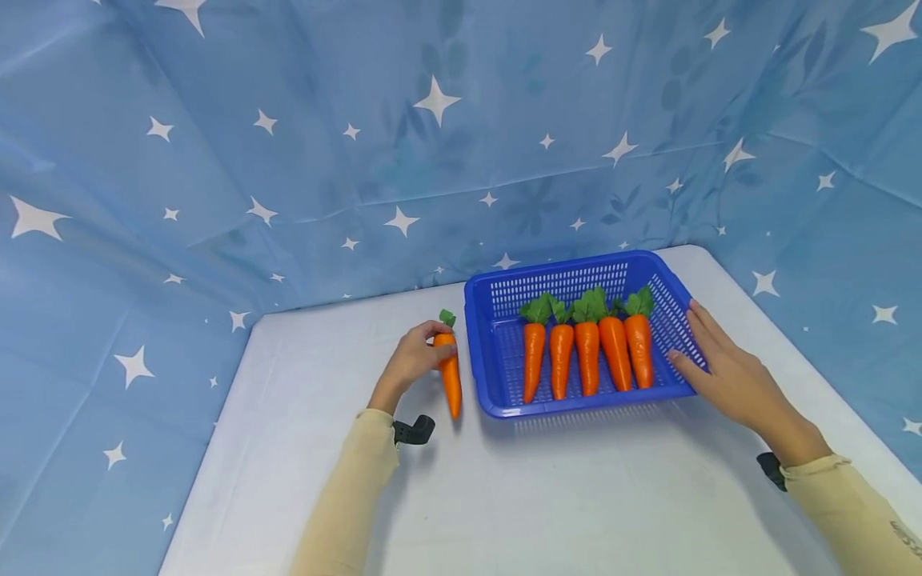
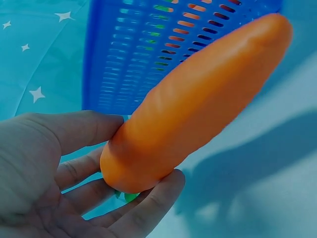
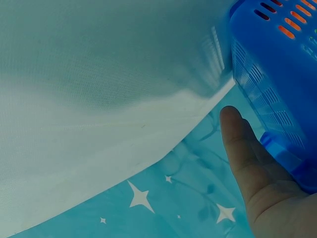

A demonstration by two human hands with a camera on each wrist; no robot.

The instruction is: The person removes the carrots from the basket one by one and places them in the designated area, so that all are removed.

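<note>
On the white bench (image 1: 547,496), my left hand (image 1: 414,354) pinches a carrot (image 1: 450,380) just left of the basket (image 1: 477,344), likely light, stiff and slick, best held by its thick end, my right hand (image 1: 738,380) straight-fingered at the basket's right side.

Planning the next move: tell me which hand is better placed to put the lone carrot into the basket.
Likely the left hand: it pinches the lone carrot beside the basket; the right hand is at the opposite side.
</note>
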